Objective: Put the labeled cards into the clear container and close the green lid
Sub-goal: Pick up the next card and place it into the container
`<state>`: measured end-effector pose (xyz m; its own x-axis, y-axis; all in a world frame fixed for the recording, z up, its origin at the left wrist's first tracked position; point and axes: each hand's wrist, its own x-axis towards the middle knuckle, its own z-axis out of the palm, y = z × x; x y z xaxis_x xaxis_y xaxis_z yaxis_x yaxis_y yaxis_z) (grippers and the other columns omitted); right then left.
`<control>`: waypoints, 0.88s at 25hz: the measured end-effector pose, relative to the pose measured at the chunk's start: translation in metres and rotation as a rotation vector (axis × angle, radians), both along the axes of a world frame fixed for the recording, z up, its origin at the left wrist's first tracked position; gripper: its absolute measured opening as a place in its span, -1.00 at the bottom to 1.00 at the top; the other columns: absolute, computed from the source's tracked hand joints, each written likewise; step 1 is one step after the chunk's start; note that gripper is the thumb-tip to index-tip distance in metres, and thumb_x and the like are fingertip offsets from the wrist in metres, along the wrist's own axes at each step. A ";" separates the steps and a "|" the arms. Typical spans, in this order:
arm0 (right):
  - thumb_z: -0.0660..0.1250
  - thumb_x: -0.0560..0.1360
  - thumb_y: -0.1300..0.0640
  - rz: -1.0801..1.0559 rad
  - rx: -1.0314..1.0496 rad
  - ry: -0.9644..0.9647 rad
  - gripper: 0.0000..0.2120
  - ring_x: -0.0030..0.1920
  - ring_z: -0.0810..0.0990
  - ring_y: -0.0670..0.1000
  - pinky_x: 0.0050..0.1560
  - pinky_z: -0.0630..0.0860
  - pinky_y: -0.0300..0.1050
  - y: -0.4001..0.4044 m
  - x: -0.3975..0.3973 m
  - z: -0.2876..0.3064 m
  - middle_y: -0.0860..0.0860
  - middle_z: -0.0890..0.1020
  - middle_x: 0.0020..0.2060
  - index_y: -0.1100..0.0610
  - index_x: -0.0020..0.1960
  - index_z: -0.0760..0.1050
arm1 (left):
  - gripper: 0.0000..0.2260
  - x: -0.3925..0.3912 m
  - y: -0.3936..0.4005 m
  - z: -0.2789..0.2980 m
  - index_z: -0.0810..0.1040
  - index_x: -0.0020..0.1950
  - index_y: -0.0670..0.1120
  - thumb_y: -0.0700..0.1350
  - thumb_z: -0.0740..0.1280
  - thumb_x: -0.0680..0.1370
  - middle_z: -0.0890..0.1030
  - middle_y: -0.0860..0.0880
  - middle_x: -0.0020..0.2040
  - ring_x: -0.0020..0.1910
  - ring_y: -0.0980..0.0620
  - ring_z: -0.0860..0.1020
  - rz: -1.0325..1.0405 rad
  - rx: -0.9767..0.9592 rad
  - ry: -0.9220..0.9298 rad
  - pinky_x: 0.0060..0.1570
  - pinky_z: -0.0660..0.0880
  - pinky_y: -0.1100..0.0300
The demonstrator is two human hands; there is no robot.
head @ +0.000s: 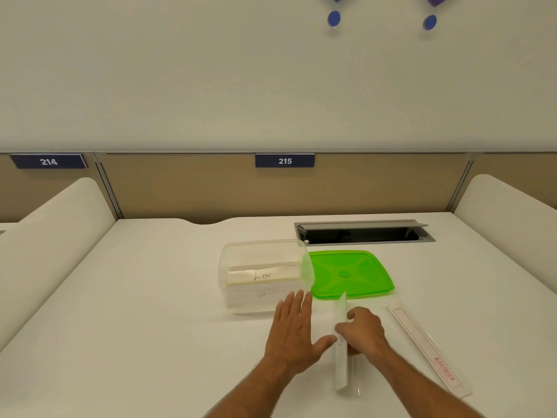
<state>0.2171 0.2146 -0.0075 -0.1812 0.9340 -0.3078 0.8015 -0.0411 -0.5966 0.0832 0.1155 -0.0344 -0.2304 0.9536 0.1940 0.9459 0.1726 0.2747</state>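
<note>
A clear container [232,251] stands open on the white desk, with a stack of white cards [262,277] inside; the top one reads "LION". The green lid [351,274] lies flat on the desk, touching the container's right side. My right hand [363,328] grips a white card [340,366] held on edge just in front of the lid. My left hand [297,330] lies flat with fingers spread, its thumb touching the card, just in front of the container.
A long clear sleeve with a pink label [428,346] lies at the right of my hands. A recessed grey cable hatch [363,232] is open behind the lid. White dividers [60,236] flank the desk [150,312]; a beige panel stands at the back.
</note>
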 end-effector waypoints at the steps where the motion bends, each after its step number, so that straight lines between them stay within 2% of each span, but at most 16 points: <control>1: 0.41 0.31 0.14 -0.012 -0.007 0.030 -0.79 -0.26 0.62 0.04 -0.28 0.63 -0.09 -0.003 0.000 -0.001 0.06 0.68 -0.15 0.17 -0.07 0.56 | -0.06 0.005 -0.003 0.000 0.03 0.60 -0.11 0.52 -0.12 0.44 0.20 -0.11 0.59 0.57 -0.11 0.16 -0.014 -0.018 -0.052 0.56 0.01 -0.02; 3: 0.40 0.26 0.15 -0.025 -0.007 0.056 -0.82 -0.24 0.66 0.08 -0.20 0.67 0.04 -0.006 -0.002 -0.003 0.05 0.67 -0.24 0.14 -0.14 0.57 | 0.02 0.015 -0.009 0.007 -0.01 0.62 -0.05 0.58 0.00 0.35 0.13 -0.04 0.61 0.57 -0.05 0.09 -0.047 -0.209 -0.246 0.55 0.05 0.03; 5: 0.42 0.24 0.16 -0.056 -0.036 0.134 -0.75 -0.27 0.67 0.10 -0.25 0.68 0.06 -0.010 -0.003 0.000 0.07 0.66 -0.26 0.17 -0.10 0.55 | 0.04 0.024 -0.015 0.011 0.14 0.59 0.02 0.60 0.15 0.27 0.27 0.01 0.55 0.51 -0.03 0.25 -0.020 -0.314 -0.368 0.46 0.23 0.04; 7: 0.43 0.27 0.25 -0.112 -0.097 0.275 -0.69 -0.39 0.69 0.14 -0.37 0.67 0.06 -0.017 -0.005 0.011 0.14 0.66 -0.29 0.26 -0.01 0.48 | -0.27 0.029 -0.017 0.010 0.39 0.44 0.07 0.40 0.31 0.36 0.50 0.03 0.39 0.33 -0.03 0.47 0.001 -0.320 -0.374 0.30 0.41 0.06; 10: 0.44 0.35 0.32 -0.166 -0.132 0.387 -0.69 -0.46 0.68 0.16 -0.38 0.67 0.09 -0.020 -0.006 0.018 0.24 0.66 -0.32 0.31 0.01 0.38 | -0.65 0.031 -0.021 0.016 0.55 0.29 0.03 0.09 0.25 0.54 0.65 -0.03 0.19 0.16 -0.09 0.56 0.031 -0.231 -0.298 0.17 0.48 0.07; 12: 0.48 0.40 0.23 -0.181 -0.126 0.438 -0.65 -0.44 0.67 0.17 -0.35 0.67 0.08 -0.022 -0.004 0.025 0.25 0.67 -0.31 0.30 0.05 0.38 | -0.73 0.026 -0.021 0.020 0.61 0.14 -0.05 0.01 0.19 0.59 0.68 -0.10 0.04 -0.02 -0.13 0.57 0.045 -0.197 -0.308 0.02 0.48 0.03; 13: 0.48 0.42 0.16 -0.187 -0.118 0.458 -0.56 -0.44 0.67 0.16 -0.38 0.66 0.02 -0.021 -0.003 0.028 0.24 0.67 -0.30 0.30 0.17 0.39 | -0.74 0.023 -0.022 0.023 0.62 0.07 -0.08 -0.01 0.18 0.59 0.68 -0.13 -0.02 -0.09 -0.13 0.57 0.057 -0.195 -0.348 -0.03 0.50 0.02; 15: 0.49 0.41 0.04 -0.204 -0.074 0.472 -0.32 -0.39 0.67 0.14 -0.44 0.61 -0.08 -0.014 -0.001 0.026 0.21 0.68 -0.24 0.25 0.40 0.30 | -0.74 0.013 -0.026 0.022 0.63 0.00 -0.11 -0.01 0.22 0.56 0.68 -0.11 -0.18 -0.20 -0.10 0.66 0.079 -0.158 -0.599 -0.12 0.61 0.00; 16: 0.49 0.39 -0.03 -0.214 -0.018 0.454 -0.26 -0.30 0.67 0.15 -0.41 0.61 -0.07 -0.010 0.001 0.025 0.18 0.68 -0.17 0.19 0.44 0.27 | -0.76 0.007 -0.028 0.020 0.64 -0.01 -0.13 -0.02 0.25 0.54 0.66 -0.08 -0.26 -0.26 -0.07 0.69 0.084 -0.128 -0.758 -0.17 0.64 0.00; 19: 0.52 0.34 -0.08 -0.282 0.130 0.460 -0.27 -0.01 0.58 0.15 -0.05 0.52 -0.02 -0.008 0.007 0.025 0.14 0.63 -0.04 0.15 0.39 0.34 | -0.82 -0.003 -0.035 0.019 0.66 -0.07 -0.19 -0.10 0.33 0.55 0.57 -0.03 -0.33 -0.37 -0.01 0.64 0.081 -0.058 -1.043 -0.34 0.57 0.12; 22: 0.56 0.32 -0.02 -0.389 0.105 0.593 -0.22 0.14 0.49 0.16 0.13 0.47 0.05 -0.012 0.009 0.022 0.15 0.47 0.22 0.18 0.40 0.29 | -0.81 -0.010 -0.039 0.023 0.69 -0.09 -0.15 -0.04 0.38 0.52 0.60 -0.10 -0.29 -0.32 -0.12 0.61 0.069 -0.030 -1.203 -0.27 0.52 0.05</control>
<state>0.2261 0.2027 0.0144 0.0620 0.9843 -0.1655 0.2802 -0.1763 -0.9436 0.0734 0.0765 -0.0116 -0.2990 0.9326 -0.2023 0.0758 0.2345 0.9692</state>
